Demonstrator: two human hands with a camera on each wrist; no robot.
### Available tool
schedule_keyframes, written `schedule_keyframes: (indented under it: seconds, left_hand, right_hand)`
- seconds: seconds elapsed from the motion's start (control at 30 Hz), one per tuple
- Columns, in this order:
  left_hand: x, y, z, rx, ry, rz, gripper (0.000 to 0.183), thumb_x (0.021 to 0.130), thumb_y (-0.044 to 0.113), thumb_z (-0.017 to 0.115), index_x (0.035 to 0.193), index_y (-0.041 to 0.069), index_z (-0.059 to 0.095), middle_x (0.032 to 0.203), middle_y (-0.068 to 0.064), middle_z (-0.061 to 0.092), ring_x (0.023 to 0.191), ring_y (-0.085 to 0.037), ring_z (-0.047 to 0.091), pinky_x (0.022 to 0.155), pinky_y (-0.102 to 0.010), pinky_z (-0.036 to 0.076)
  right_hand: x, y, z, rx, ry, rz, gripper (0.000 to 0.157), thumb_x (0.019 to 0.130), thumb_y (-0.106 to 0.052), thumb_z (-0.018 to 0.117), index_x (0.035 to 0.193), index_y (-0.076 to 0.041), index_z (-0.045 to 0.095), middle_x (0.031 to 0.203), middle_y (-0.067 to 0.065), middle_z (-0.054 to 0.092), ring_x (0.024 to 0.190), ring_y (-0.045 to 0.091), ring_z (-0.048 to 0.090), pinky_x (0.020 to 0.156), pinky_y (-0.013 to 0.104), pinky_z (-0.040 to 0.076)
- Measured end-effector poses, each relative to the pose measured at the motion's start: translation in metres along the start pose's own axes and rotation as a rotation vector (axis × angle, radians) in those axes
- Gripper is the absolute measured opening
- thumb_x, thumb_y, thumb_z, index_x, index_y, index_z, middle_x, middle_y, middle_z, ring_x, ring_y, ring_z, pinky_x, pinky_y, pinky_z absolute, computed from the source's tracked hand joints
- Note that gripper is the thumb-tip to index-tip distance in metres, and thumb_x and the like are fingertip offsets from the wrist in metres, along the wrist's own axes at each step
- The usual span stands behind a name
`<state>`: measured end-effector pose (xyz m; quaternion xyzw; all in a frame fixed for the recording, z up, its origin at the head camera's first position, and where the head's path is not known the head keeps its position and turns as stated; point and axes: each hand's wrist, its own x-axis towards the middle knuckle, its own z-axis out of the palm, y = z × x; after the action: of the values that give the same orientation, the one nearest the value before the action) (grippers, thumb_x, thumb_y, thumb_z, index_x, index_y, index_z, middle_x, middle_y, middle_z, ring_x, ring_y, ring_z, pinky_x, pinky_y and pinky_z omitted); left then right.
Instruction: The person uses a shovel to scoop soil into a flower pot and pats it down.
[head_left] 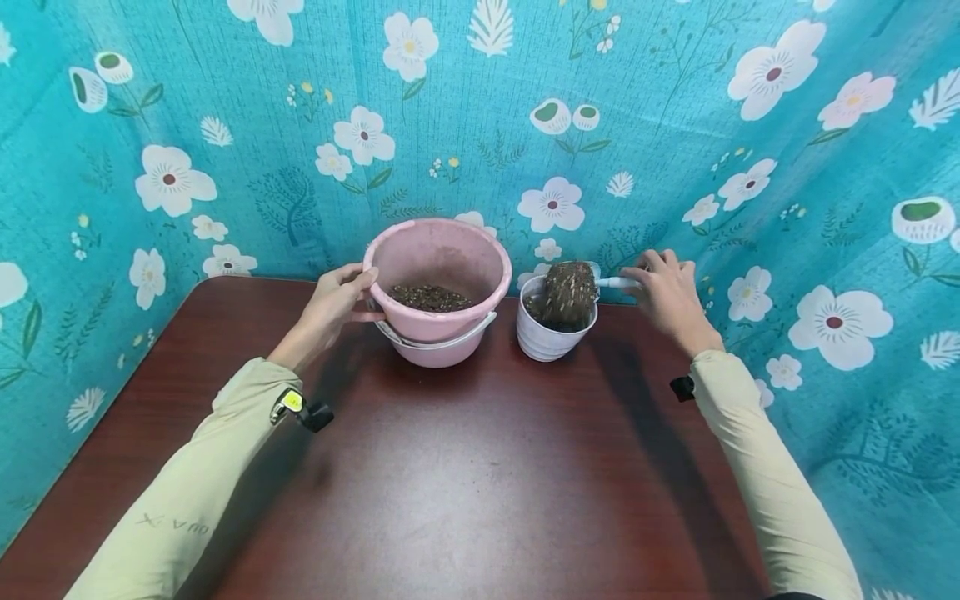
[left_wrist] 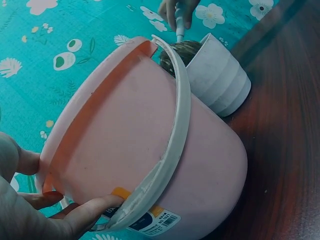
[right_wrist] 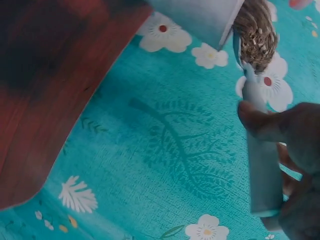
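At the back of the table, a pink bucket (head_left: 420,327) with a white bail handle (left_wrist: 183,117) holds dark soil (head_left: 431,297) low inside. My left hand (head_left: 333,304) grips its left side, thumb over the rim and fingers beneath it. To the bucket's right stands a white ridged flowerpot (head_left: 549,344). My right hand (head_left: 667,292) holds a garden trowel (head_left: 618,282) by its pale handle, from the right of the pot. The trowel's blade is tipped over the pot's mouth, largely hidden by streaked, blurred soil (head_left: 570,292) spilling into the pot.
The dark red-brown table (head_left: 480,483) extends toward me in front of both containers. Behind and beside it hangs a turquoise floral curtain (head_left: 465,100), close to the bucket and pot. A printed label (left_wrist: 159,221) is on the bucket's side.
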<state>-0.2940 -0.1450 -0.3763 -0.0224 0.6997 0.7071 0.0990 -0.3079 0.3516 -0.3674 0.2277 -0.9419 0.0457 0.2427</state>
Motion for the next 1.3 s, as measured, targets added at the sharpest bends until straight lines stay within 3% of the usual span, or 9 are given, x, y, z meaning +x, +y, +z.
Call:
schedule_keyframes:
  seconds: [0.27, 0.5, 0.9, 1.1, 1.3]
  left_hand:
    - [-0.001, 0.000, 0.001, -0.002, -0.005, 0.004, 0.059, 0.111, 0.026, 0.051, 0.159, -0.002, 0.036, 0.144, -0.021, 0.046, 0.102, -0.010, 0.061, 0.095, -0.042, 0.066]
    - [-0.002, 0.000, -0.002, -0.007, 0.005, -0.005, 0.059, 0.111, 0.028, 0.052, 0.159, -0.002, 0.036, 0.124, -0.005, 0.052, 0.102, -0.010, 0.060, 0.094, -0.043, 0.066]
    - [0.000, 0.000, 0.001, 0.014, -0.002, 0.001, 0.057, 0.111, 0.026, 0.051, 0.158, -0.002, 0.037, 0.140, -0.019, 0.048, 0.102, -0.009, 0.061, 0.095, -0.043, 0.065]
    - [0.000, 0.000, 0.001, 0.014, -0.002, 0.002, 0.058, 0.111, 0.027, 0.051, 0.159, -0.002, 0.037, 0.145, -0.021, 0.045, 0.111, -0.016, 0.059, 0.096, -0.043, 0.065]
    - [0.001, -0.001, 0.000, 0.005, -0.004, 0.000, 0.060, 0.111, 0.029, 0.051, 0.160, -0.001, 0.035, 0.150, -0.022, 0.042, 0.115, -0.018, 0.058, 0.097, -0.043, 0.064]
  right_hand:
    - [0.003, 0.001, 0.005, -0.150, 0.182, -0.096, 0.015, 0.100, 0.005, 0.065, 0.110, -0.001, 0.075, 0.107, 0.022, 0.058, 0.097, 0.044, 0.046, 0.084, 0.068, 0.038]
    - [0.007, -0.003, 0.000, -0.188, 0.212, -0.148, 0.021, 0.101, 0.010, 0.058, 0.111, -0.002, 0.073, 0.107, 0.022, 0.057, 0.098, 0.043, 0.047, 0.089, 0.071, 0.038]
    - [0.015, -0.010, 0.000, -0.120, 0.261, -0.131, 0.014, 0.100, -0.002, 0.067, 0.114, -0.001, 0.069, 0.105, 0.024, 0.054, 0.093, 0.044, 0.044, 0.080, 0.070, 0.037]
    - [0.031, -0.028, -0.004, -0.089, 0.270, -0.106, 0.018, 0.100, -0.007, 0.070, 0.117, -0.001, 0.070, 0.105, 0.026, 0.056, 0.094, 0.045, 0.046, 0.079, 0.069, 0.038]
    - [0.059, -0.064, -0.007, -0.037, 0.307, -0.142, 0.017, 0.100, -0.010, 0.070, 0.116, -0.002, 0.071, 0.106, 0.025, 0.059, 0.096, 0.046, 0.048, 0.080, 0.066, 0.039]
